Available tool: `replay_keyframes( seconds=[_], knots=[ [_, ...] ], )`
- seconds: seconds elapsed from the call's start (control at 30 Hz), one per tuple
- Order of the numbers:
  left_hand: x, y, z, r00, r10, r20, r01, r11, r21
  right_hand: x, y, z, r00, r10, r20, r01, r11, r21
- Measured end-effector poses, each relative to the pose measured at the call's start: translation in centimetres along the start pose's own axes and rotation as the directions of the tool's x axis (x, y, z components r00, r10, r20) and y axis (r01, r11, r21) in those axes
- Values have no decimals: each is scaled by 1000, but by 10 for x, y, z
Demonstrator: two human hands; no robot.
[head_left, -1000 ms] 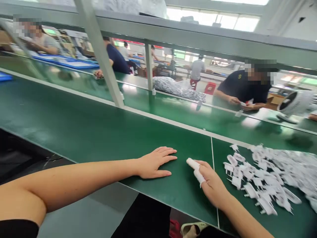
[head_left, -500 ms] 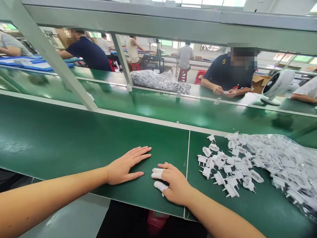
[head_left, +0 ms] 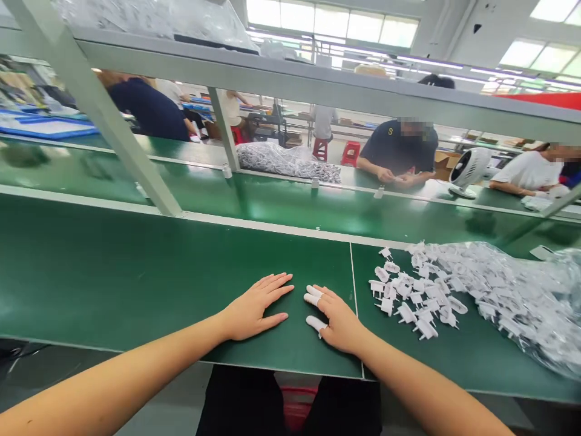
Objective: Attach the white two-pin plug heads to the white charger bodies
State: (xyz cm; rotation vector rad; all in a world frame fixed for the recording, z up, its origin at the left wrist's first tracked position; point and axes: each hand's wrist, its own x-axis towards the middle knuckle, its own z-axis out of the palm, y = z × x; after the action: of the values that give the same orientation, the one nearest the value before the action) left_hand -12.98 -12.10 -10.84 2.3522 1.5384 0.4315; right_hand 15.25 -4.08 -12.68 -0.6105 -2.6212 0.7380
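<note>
My left hand (head_left: 256, 307) lies flat on the green tabletop (head_left: 181, 278), fingers stretched out and nothing in it. A short gap away, my right hand (head_left: 336, 318) rests on the same surface with its fingers apart and holds nothing. White finger cots (head_left: 315, 323) cover its thumb and some of its fingers. To the right of that hand, beyond a white seam, several white plastic plug parts with pins (head_left: 426, 297) lie in a loose pile. They spill from a large clear plastic bag (head_left: 521, 297) full of similar parts.
Behind the near table runs a glossy green strip (head_left: 272, 203) under a grey metal frame (head_left: 122, 139). Across it are a bag of small parts (head_left: 285, 162), a white fan (head_left: 469, 169) and a co-worker in a dark shirt (head_left: 399, 151) handling something small. Bags (head_left: 158, 21) sit on the overhead shelf.
The camera view has tilted up and shifted, showing more of the shelf and the room. Both hands stay flat on the table, with the right hand's fingers a little more spread.
</note>
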Motion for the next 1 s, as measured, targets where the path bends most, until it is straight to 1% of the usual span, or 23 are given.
replay_keyframes(
  seconds=[0.1,0.17,0.23,0.33,0.47,0.6,0.73,0.8,0.9,1.0],
  knots=[
    [-1,-1,10,998,53,-41,-51,998,36,-4,-7,1,1000,0,-15,-1,997,-81],
    [-2,-4,18,988,112,-106,-101,989,112,-5,-11,1,1000,-5,-26,2,994,-110],
    [-2,-9,26,961,201,-188,-159,963,216,-6,-14,1,999,7,-35,-12,992,-124],
    [-2,-16,33,897,345,-275,-232,899,370,-6,-14,3,999,22,-48,-28,991,-132],
    [-1,-25,36,830,471,-298,-312,835,453,-7,-11,8,998,19,-65,-29,985,-170],
    [2,-35,39,800,533,-274,-364,795,485,-7,-8,12,996,53,-69,-67,976,-209],
    [4,-45,42,801,547,-241,-392,785,479,-4,-8,13,991,105,-81,-121,968,-221],
    [5,-48,42,819,526,-228,-399,809,432,-3,-9,12,987,131,-92,-148,963,-227],
    [6,-49,43,868,447,-216,-374,875,308,-1,-10,10,976,178,-124,-203,950,-238],
    [8,-49,43,932,297,-208,-271,952,143,3,-10,9,962,213,-171,-246,947,-204]
  ],
)
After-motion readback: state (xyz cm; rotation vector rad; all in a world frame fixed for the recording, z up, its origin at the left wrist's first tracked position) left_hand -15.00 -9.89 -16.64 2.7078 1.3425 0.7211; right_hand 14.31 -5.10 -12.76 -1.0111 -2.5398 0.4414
